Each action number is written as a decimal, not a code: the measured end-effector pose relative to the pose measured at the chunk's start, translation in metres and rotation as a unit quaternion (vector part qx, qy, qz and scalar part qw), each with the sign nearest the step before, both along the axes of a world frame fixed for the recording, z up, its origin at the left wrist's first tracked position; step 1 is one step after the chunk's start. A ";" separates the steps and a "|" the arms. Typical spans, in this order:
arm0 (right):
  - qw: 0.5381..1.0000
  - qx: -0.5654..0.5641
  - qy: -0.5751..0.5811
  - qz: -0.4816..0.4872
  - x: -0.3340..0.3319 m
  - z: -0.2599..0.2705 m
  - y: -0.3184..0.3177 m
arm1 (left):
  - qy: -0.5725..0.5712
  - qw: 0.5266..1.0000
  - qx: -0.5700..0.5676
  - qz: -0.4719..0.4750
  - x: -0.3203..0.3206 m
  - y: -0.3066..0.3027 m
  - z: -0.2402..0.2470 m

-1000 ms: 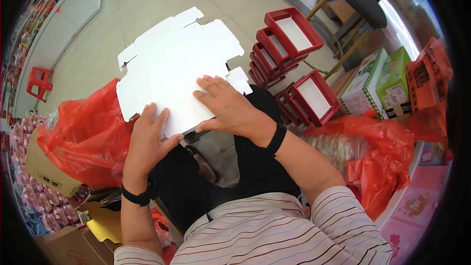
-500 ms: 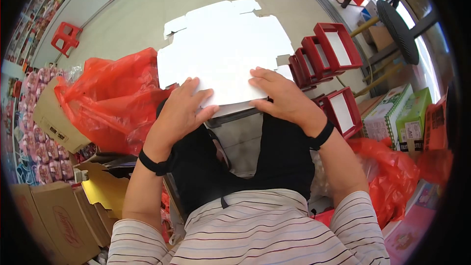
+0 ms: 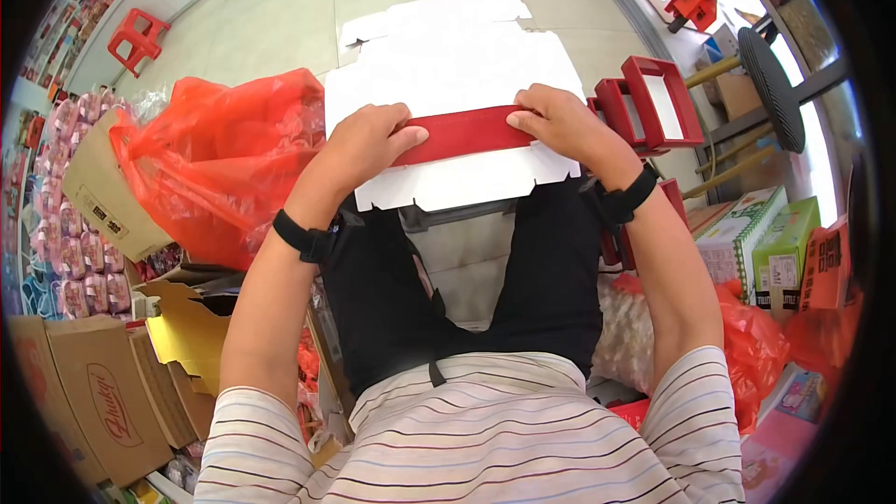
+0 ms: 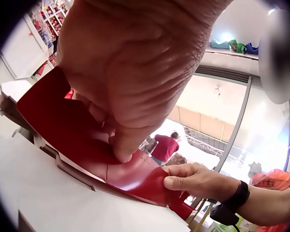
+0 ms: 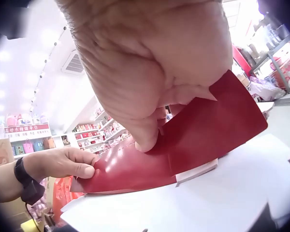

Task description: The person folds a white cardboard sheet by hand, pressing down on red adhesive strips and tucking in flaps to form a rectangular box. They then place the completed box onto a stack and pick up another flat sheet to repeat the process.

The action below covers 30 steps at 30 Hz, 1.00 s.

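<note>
A white die-cut cardboard sheet (image 3: 448, 56) lies in front of the lap, with a red band (image 3: 467, 131) raised across its near part. The left hand (image 3: 373, 140) pinches the band's left part between thumb and fingers, and the right hand (image 3: 569, 126) pinches its right part. In the left wrist view the red piece (image 4: 72, 125) bends in a curve between the left hand (image 4: 135, 63) and the right hand (image 4: 198, 181). The right wrist view shows the glossy red surface (image 5: 212, 125) under the right hand (image 5: 154, 58), with the left hand (image 5: 63, 164) at the far end.
Red trays with white insides (image 3: 665, 107) are stacked at the right. A red plastic bag (image 3: 233, 159) lies at the left above cardboard boxes (image 3: 103, 401). Green and white cartons (image 3: 784, 247) and a round-seated stool (image 3: 770, 89) stand at the right; a red stool (image 3: 138, 40) is farther left.
The hands have gone from lying spread on the white sheet to pinching the red band, which has come into view with the near part turned up. The head view has shifted.
</note>
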State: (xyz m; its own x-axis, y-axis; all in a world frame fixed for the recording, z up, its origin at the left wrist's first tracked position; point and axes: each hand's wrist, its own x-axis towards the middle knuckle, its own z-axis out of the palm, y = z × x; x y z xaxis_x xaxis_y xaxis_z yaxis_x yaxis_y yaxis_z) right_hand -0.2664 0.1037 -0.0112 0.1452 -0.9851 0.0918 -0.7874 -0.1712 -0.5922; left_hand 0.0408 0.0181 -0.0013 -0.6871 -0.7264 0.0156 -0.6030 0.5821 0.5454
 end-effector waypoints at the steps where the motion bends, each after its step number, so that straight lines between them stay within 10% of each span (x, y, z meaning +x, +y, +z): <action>1: 1.000 -0.002 0.008 0.002 0.000 -0.001 -0.003 | 0.004 1.000 0.019 0.003 -0.001 -0.002 0.000; 30: 0.995 0.062 0.078 -0.029 0.007 -0.004 -0.017 | -0.081 0.996 -0.026 0.035 -0.015 -0.005 -0.010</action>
State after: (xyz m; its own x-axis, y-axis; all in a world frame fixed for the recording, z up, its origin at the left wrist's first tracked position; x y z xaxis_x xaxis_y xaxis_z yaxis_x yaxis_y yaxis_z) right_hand -0.2597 0.0865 -0.0154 0.0914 -0.9946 -0.0493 -0.8782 -0.0572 -0.4749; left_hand 0.0258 0.0127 -0.0114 -0.6312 -0.7738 -0.0534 -0.7210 0.5600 0.4080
